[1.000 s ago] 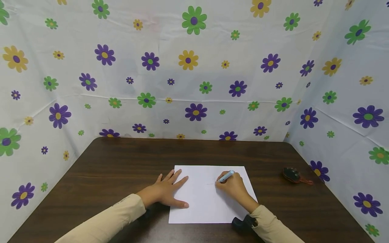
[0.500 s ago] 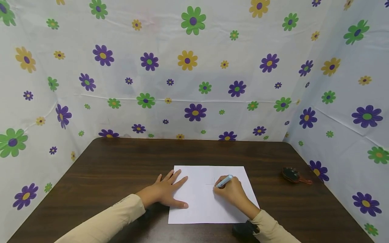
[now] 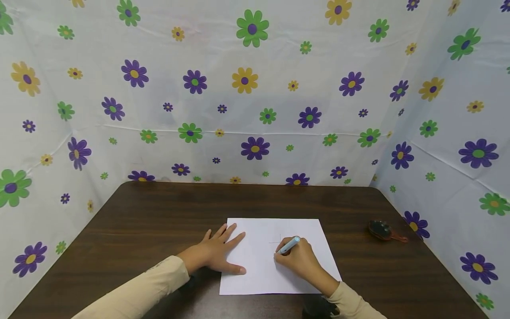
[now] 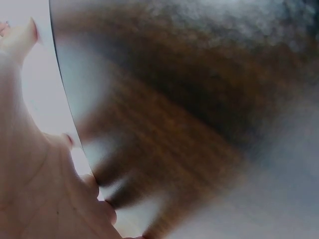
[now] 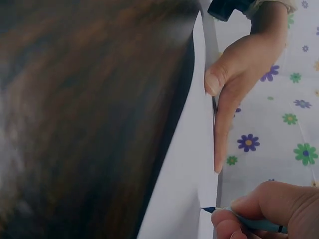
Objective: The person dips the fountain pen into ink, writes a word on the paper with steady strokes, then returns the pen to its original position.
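A white sheet of paper [image 3: 255,279] lies on the dark wooden table. My left hand [image 3: 217,253] rests on its left edge with the fingers spread. In the left wrist view the left palm [image 4: 35,184] and fingertips show along the paper's edge. My right hand [image 3: 303,261] pinches a light blue pen [image 3: 289,245], tilted, over the right half of the sheet. The right wrist view shows the pen's dark tip [image 5: 208,209] right at the paper. Thin drawn lines [image 3: 274,242], one level and one upright, meet just above the right hand.
Toward the table's right edge lies an oval, dark-faced object with a reddish-brown handle [image 3: 385,231]. A curtain [image 3: 215,93] printed with flowers hangs behind and beside the table [image 3: 167,208]. A black wrist device [image 3: 316,305] shows under the right sleeve.
The right hand and pen have moved left and toward the near edge of the paper, leaving more of the drawn lines visible. The left hand keeps its place on the sheet.
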`<state>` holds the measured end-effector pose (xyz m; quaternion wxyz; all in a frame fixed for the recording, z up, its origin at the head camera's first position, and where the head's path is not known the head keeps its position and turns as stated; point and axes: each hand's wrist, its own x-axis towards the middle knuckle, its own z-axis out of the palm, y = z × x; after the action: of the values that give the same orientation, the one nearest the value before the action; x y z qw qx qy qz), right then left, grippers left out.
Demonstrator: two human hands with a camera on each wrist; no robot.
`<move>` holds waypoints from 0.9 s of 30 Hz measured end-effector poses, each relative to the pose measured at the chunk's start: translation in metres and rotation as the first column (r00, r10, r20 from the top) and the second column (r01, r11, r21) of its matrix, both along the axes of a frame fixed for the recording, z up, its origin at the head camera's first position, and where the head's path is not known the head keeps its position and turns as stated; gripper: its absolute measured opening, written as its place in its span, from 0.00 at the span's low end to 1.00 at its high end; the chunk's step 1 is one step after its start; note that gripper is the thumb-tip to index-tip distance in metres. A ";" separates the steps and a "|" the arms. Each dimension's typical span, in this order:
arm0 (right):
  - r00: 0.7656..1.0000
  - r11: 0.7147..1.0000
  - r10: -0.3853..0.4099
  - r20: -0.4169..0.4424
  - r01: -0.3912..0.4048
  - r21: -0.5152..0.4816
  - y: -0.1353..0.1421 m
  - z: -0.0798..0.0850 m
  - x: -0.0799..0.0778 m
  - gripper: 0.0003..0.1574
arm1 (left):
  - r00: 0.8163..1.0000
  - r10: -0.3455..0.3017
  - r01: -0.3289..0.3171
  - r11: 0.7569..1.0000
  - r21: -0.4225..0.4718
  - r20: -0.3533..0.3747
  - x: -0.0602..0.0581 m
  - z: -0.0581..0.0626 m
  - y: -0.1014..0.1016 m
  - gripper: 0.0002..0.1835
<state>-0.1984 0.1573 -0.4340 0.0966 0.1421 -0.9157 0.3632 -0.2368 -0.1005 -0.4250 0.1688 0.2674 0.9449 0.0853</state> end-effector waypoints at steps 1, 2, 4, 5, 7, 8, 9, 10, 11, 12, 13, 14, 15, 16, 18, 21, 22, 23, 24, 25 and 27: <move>1.000 1.000 0.004 0.004 -0.004 0.001 0.000 0.000 0.001 0.08 | 1.000 -0.002 0.002 1.000 -0.001 -0.003 -0.002 -0.003 -0.001 0.57; 1.000 1.000 0.010 0.010 -0.010 -0.001 0.000 0.000 0.001 0.08 | 1.000 -0.004 0.004 1.000 -0.003 -0.008 -0.004 -0.007 -0.001 0.57; 1.000 1.000 0.019 0.017 -0.019 0.000 0.000 0.000 0.001 0.08 | 1.000 -0.007 0.007 1.000 -0.007 -0.023 -0.007 -0.015 -0.002 0.58; 1.000 1.000 0.022 0.018 -0.022 0.002 0.000 0.000 0.001 0.08 | 0.999 -0.006 0.006 1.000 -0.004 -0.032 -0.009 -0.018 -0.003 0.59; 1.000 1.000 0.025 0.016 -0.025 0.003 0.000 0.000 0.001 0.08 | 0.999 -0.007 0.007 1.000 -0.003 -0.046 -0.012 -0.024 -0.004 0.59; 1.000 1.000 0.025 0.013 -0.025 0.003 0.000 0.000 0.001 0.08 | 0.999 -0.008 0.008 1.000 0.000 -0.048 -0.014 -0.026 -0.004 0.59; 1.000 1.000 0.023 0.013 -0.023 0.001 0.000 0.000 0.001 0.08 | 0.999 -0.008 0.008 1.000 0.002 -0.052 -0.015 -0.028 -0.004 0.59; 1.000 1.000 0.021 0.012 -0.021 0.000 0.000 0.000 0.001 0.08 | 0.999 -0.008 0.009 1.000 0.005 -0.052 -0.015 -0.029 -0.004 0.59; 1.000 1.000 0.020 0.012 -0.020 0.000 0.000 0.000 0.001 0.08 | 0.999 -0.008 0.008 1.000 0.005 -0.052 -0.016 -0.030 -0.004 0.59; 1.000 1.000 0.020 0.013 -0.020 -0.001 0.000 -0.001 0.001 0.08 | 0.999 -0.007 0.007 1.000 0.004 -0.052 -0.016 -0.030 -0.004 0.59; 1.000 1.000 0.021 0.015 -0.021 -0.001 0.000 -0.001 0.001 0.08 | 0.999 -0.005 0.006 1.000 0.003 -0.051 -0.015 -0.030 -0.004 0.59; 1.000 1.000 0.024 0.015 -0.024 -0.003 0.000 -0.001 0.001 0.08 | 0.999 -0.004 0.004 1.000 0.004 -0.050 -0.015 -0.030 -0.004 0.59; 1.000 1.000 0.026 0.017 -0.026 -0.003 0.001 -0.001 0.001 0.08 | 0.999 -0.003 0.003 1.000 0.004 -0.050 -0.014 -0.030 -0.004 0.59; 1.000 1.000 0.026 0.017 -0.026 -0.003 0.002 -0.001 0.000 0.08 | 0.999 -0.002 0.002 1.000 0.005 -0.048 -0.014 -0.029 -0.004 0.59; 1.000 1.000 0.023 0.020 -0.023 -0.007 0.003 -0.002 -0.001 0.08 | 0.999 -0.003 0.003 1.000 0.008 -0.045 -0.013 -0.029 -0.004 0.58; 1.000 1.000 0.004 0.021 -0.003 -0.019 0.008 -0.002 -0.006 0.08 | 0.999 -0.004 0.004 1.000 0.011 -0.039 -0.012 -0.028 -0.005 0.58; 1.000 1.000 -0.009 0.018 0.009 -0.022 0.010 -0.002 -0.009 0.08 | 0.999 -0.004 0.004 1.000 0.010 -0.039 -0.012 -0.028 -0.005 0.58; 1.000 0.999 -0.020 0.017 0.021 -0.026 0.012 -0.002 -0.011 0.08 | 0.999 -0.004 0.004 1.000 0.009 -0.038 -0.013 -0.029 -0.005 0.58; 0.999 0.999 -0.032 0.017 0.032 -0.031 0.014 -0.001 -0.013 0.08 | 0.999 -0.004 0.004 1.000 0.006 -0.039 -0.013 -0.029 -0.005 0.59; 0.999 0.998 -0.044 0.018 0.044 -0.033 0.016 0.000 -0.015 0.07 | 0.999 -0.004 0.004 1.000 0.002 -0.041 -0.014 -0.030 -0.005 0.59; 0.998 0.997 -0.065 0.017 0.065 -0.033 0.020 0.001 -0.018 0.07 | 0.999 -0.005 0.005 1.000 -0.003 -0.044 -0.015 -0.031 -0.005 0.59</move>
<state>-0.2167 0.1772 -0.4335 0.1033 0.1077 -0.9144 0.3763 -0.2517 -0.1060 -0.4560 0.1488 0.2713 0.9478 0.0775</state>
